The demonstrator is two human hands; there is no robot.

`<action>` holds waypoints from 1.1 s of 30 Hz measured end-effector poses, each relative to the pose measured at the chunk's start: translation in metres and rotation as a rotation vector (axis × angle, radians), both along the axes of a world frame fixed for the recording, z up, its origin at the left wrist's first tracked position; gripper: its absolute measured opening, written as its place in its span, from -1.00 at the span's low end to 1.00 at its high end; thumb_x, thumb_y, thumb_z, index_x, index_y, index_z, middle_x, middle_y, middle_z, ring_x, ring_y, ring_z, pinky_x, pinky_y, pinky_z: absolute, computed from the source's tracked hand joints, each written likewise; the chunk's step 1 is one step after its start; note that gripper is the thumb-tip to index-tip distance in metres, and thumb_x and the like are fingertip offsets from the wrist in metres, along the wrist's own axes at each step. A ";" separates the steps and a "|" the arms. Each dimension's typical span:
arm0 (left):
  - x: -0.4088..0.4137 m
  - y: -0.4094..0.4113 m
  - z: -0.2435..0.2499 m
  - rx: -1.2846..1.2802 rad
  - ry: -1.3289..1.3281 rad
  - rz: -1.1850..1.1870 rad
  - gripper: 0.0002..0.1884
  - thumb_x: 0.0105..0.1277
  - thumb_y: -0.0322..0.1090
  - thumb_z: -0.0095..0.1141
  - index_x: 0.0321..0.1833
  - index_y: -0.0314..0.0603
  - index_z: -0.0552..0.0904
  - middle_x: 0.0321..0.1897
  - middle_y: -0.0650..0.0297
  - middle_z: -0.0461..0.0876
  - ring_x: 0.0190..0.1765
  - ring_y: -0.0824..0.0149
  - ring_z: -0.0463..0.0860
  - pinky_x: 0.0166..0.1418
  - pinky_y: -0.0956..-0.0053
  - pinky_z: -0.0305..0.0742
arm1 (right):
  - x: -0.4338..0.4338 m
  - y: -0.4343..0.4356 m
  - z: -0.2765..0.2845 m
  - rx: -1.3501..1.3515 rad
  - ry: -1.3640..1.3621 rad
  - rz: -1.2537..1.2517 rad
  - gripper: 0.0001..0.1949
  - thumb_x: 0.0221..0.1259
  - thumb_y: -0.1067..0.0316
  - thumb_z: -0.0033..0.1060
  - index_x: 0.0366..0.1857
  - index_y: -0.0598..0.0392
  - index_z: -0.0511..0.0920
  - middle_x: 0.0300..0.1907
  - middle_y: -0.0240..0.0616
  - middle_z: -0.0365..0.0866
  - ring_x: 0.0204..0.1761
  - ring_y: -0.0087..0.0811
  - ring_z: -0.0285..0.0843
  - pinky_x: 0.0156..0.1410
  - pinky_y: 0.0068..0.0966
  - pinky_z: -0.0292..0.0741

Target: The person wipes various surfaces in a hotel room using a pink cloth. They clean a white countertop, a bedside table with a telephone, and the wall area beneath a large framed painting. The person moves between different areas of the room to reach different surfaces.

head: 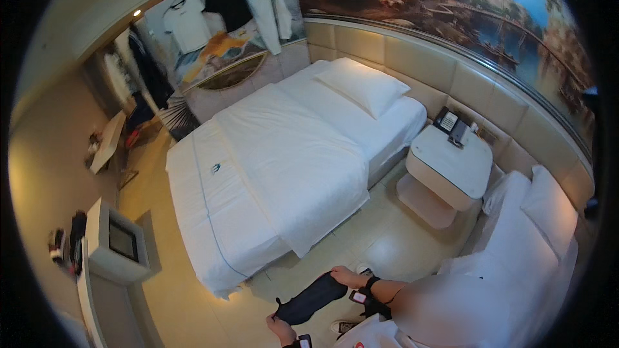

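Note:
A dark cloth item [312,299], perhaps a small garment or pouch, is stretched between my two hands above the tiled floor. One end is pinched in my right hand [346,276], the one higher in the picture. My left hand [280,329] grips the opposite end, where a short dark loop sticks out. Both wrists carry black bands with small devices [358,296]. Below my arms, dark shoes with pale toes [344,326] show on the floor. What exactly the cloth is, I cannot tell.
A bed with white bedding [271,154] lies ahead; a second bed [508,232] is at right. Between them stands a white nightstand [452,159] with a telephone [447,121]. A white cabinet [116,241] and a wall shelf [107,142] line the left wall. Clothes hang at the back.

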State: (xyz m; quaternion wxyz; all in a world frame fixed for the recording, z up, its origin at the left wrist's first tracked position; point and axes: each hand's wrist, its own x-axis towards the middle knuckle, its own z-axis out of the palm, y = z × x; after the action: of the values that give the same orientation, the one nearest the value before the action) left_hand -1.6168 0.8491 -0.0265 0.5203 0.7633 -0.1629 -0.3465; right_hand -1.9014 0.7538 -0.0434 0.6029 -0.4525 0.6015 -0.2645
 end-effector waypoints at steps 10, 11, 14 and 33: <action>-0.025 -0.063 0.082 -0.060 0.146 -0.720 -0.56 0.50 -0.16 -0.16 -0.10 -0.47 0.66 -0.25 0.06 0.72 -0.16 0.20 0.69 0.04 0.26 0.58 | -0.019 -0.070 0.029 0.110 0.011 0.364 -0.55 0.28 0.03 0.30 -0.02 0.28 0.65 -0.17 -0.23 0.70 -0.20 -0.35 0.59 -0.14 -0.31 0.54; -0.050 -0.074 0.111 -0.069 0.158 -0.672 -0.55 0.51 -0.14 -0.15 -0.05 -0.49 0.63 -0.19 0.05 0.71 -0.12 0.20 0.69 0.06 0.27 0.57 | -0.028 -0.078 0.016 0.088 -0.034 0.311 -0.52 0.31 -0.02 0.27 0.02 0.25 0.64 -0.13 -0.25 0.69 -0.18 -0.34 0.59 -0.12 -0.30 0.55; -0.107 -0.093 0.161 -0.079 0.165 -0.475 -0.49 0.55 -0.07 -0.13 0.10 -0.55 0.57 -0.01 0.00 0.68 0.00 0.20 0.67 0.14 0.31 0.56 | -0.040 -0.100 0.016 0.319 -0.469 0.120 -0.49 0.36 -0.14 0.17 0.10 0.11 0.60 -0.10 -0.31 0.67 -0.15 -0.35 0.60 -0.14 -0.33 0.57; -0.455 -0.290 0.125 -0.405 -0.782 -1.698 -0.52 0.08 -0.37 0.40 0.08 -0.26 0.57 -0.17 -0.04 0.59 -0.02 -0.05 0.54 0.08 0.15 0.47 | -0.311 -0.183 0.074 0.249 -0.822 -0.534 -0.75 0.30 0.17 0.30 -0.06 0.03 0.60 -0.30 -0.37 0.65 -0.26 -0.37 0.63 -0.25 -0.31 0.61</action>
State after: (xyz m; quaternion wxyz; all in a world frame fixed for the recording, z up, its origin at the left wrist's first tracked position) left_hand -2.0719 0.5590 0.0986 0.1263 0.3478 -0.8813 -0.2939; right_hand -2.2127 0.5704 0.0307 0.7506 -0.0660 0.4362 -0.4919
